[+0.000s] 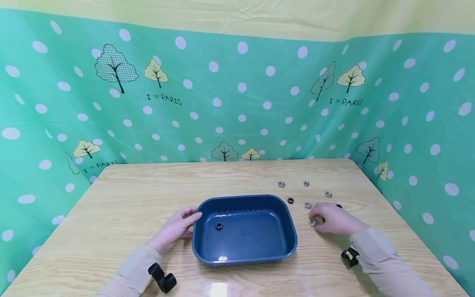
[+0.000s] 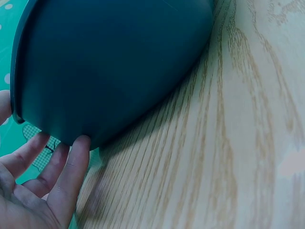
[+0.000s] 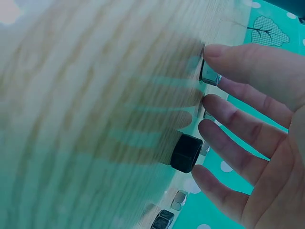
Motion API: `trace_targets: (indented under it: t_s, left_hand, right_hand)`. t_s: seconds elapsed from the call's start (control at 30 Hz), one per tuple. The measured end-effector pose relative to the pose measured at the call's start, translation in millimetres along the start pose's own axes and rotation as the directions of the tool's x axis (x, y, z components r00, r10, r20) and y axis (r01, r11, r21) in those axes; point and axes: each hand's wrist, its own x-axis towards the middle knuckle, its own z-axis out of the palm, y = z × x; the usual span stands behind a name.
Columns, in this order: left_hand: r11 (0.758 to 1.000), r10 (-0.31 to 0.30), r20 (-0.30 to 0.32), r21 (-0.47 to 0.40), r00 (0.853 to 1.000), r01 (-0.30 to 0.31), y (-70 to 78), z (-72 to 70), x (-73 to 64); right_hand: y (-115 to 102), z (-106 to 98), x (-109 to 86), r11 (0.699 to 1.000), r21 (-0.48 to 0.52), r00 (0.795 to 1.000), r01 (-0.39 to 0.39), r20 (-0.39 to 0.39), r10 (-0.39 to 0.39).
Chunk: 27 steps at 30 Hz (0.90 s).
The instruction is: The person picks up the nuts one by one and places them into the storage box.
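Note:
My left hand (image 1: 174, 229) holds the left side of a dark blue plastic tub (image 1: 256, 237), thumb over the rim and the other fingers against the outer wall. Inside the tub lies one black hex nut (image 1: 219, 226). To the right of the tub, my right hand (image 1: 335, 219) is down at the table and pinches a silver hex nut (image 1: 313, 223) between thumb and index finger. The right wrist view shows the thumb on this silver nut (image 3: 210, 74), while the other fingers extend loosely near a black nut (image 3: 186, 152).
Several loose nuts lie beyond and around the right hand: silver ones (image 1: 281, 184), (image 1: 306, 184), (image 1: 328, 194), (image 1: 308, 205) and black ones (image 1: 290, 200), (image 1: 339, 206). A green dotted curtain (image 1: 241, 103) hangs behind and beside the wooden table (image 1: 148, 185).

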Motion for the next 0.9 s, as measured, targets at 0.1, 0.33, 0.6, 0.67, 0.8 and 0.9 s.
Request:
trace_targets:
  t_s: [0.1, 0.33, 0.6, 0.67, 0.8, 0.9]
  left_hand:
    - [1.000, 0.001, 0.002, -0.003, 1.000, -0.001, -0.6, -0.2, -0.2]
    - [1.000, 0.019, 0.032, -0.011, 0.999, -0.018, -1.4, -0.3, -0.9]
    - [1.000, 0.026, 0.044, -0.007, 0.999, -0.026, -0.5, -0.2, -0.5]
    - [1.000, 0.025, 0.044, -0.004, 0.999, -0.025, 0.1, -0.3, -0.7]
    - [1.000, 0.017, 0.032, 0.001, 0.999, -0.017, 1.3, 0.1, -1.6]
    - [1.000, 0.010, 0.012, 0.000, 1.000, -0.010, 1.8, 0.8, -1.9]
  right_hand:
    - [-1.1, 0.7, -0.6, 1.000, -0.009, 1.000, -0.011, -0.001, 0.011]
    - [-4.3, 0.5, -1.8, 0.999, -0.017, 0.999, -0.038, 0.003, 0.038]
    - [-5.0, -0.4, -2.1, 0.998, -0.001, 0.998, -0.064, 0.009, 0.064]
    - [-5.2, -0.5, -2.1, 0.998, -0.002, 0.998, -0.068, 0.011, 0.068]
    - [-5.4, -0.1, -1.4, 0.997, 0.000, 0.997, -0.074, 0.015, 0.074]
    - [-5.2, 0.4, -0.4, 0.998, 0.002, 0.998, -0.067, 0.012, 0.067]
